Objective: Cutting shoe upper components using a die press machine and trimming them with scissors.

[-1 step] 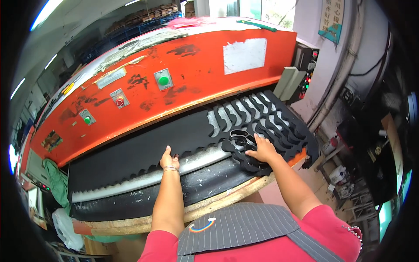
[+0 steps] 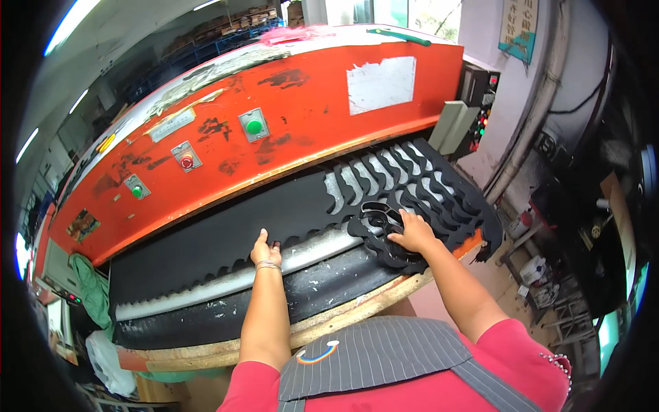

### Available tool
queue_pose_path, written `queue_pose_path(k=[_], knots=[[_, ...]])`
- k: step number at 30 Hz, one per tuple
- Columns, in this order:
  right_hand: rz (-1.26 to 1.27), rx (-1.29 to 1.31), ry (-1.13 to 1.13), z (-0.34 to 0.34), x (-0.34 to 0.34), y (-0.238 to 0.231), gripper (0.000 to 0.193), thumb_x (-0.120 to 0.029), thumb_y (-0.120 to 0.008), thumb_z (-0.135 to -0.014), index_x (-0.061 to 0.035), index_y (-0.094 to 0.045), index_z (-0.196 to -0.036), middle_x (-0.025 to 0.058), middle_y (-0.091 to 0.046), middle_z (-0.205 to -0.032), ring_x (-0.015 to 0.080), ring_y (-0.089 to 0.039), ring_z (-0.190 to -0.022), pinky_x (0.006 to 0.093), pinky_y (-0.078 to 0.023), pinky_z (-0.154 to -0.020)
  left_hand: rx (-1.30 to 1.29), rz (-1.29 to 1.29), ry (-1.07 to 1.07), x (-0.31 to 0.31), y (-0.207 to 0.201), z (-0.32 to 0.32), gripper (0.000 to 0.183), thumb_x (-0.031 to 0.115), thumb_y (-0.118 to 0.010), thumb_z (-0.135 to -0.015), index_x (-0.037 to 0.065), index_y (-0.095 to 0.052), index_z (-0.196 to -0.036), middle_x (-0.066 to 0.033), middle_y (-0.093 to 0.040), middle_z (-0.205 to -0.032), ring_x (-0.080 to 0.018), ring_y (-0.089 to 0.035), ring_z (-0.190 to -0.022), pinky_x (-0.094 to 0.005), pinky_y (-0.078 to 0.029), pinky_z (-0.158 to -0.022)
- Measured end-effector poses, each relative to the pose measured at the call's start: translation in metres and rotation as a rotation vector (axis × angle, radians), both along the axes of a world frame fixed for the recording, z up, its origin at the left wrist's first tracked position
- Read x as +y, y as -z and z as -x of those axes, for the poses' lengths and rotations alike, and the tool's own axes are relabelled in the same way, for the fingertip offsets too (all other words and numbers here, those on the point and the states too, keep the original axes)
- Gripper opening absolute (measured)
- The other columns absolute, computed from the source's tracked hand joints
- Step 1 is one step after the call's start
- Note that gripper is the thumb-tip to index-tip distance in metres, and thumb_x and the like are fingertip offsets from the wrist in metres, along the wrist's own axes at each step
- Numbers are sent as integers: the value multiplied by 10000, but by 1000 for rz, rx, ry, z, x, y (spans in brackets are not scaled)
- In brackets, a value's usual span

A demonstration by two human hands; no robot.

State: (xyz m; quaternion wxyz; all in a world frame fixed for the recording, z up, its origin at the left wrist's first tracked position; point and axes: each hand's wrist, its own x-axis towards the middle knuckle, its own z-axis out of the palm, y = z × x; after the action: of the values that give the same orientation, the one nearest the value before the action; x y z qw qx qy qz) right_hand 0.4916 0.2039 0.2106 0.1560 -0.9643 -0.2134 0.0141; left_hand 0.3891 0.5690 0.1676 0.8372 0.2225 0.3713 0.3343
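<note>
Although apparently well held, liable to shift under uneven pressure: black curved frame [image 2: 382, 221], located toward the right of the bench [image 2: 199, 357], at the end of a pale strip [image 2: 309, 255], just above scalloped black scraps [image 2: 395, 256]. Right hand [image 2: 414, 232]: fingers closed on the frame's right side. Left hand [image 2: 266, 253]: at the scalloped edge of a black sheet [image 2: 206, 240], thumb raised, fingers partly hidden; grasping or merely resting, impossible to say. Foreseeable faults: tilting or skewing of the frame, from loose scraps underneath; creeping or rucking of the sheet, from a leftward pull; pinched fingers, the gravest, from any descent of the orange-red machine beam [image 2: 302, 110], if movable, onto straying hands.
</note>
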Motion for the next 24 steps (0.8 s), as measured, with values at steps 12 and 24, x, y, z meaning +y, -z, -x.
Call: queue_pose_path(k=[12, 24], knots=[[41, 321, -102, -7, -34, -34, 651, -393, -708, -681, 28, -467, -1115, 258, -600, -1038, 389, -573, -1016, 441, -466, -853, -5, -60, -14, -7, -15, -7, 347, 73, -705, -786, 64, -548, -1095, -66, -531, -1101, -223, -487, -1001, -355, -417, -910], [-510, 576, -298, -99, 125, -46, 660, -351, -749, -687, 69, -485, -1122, 210, -606, -1018, 295, -600, -970, 368, -464, -840, 136, -224, 12, -9, -11, -35, 213, 80, -617, -875, -41, -551, -1037, -145, -582, -1064, -272, -610, -930, -421, -513, -818]])
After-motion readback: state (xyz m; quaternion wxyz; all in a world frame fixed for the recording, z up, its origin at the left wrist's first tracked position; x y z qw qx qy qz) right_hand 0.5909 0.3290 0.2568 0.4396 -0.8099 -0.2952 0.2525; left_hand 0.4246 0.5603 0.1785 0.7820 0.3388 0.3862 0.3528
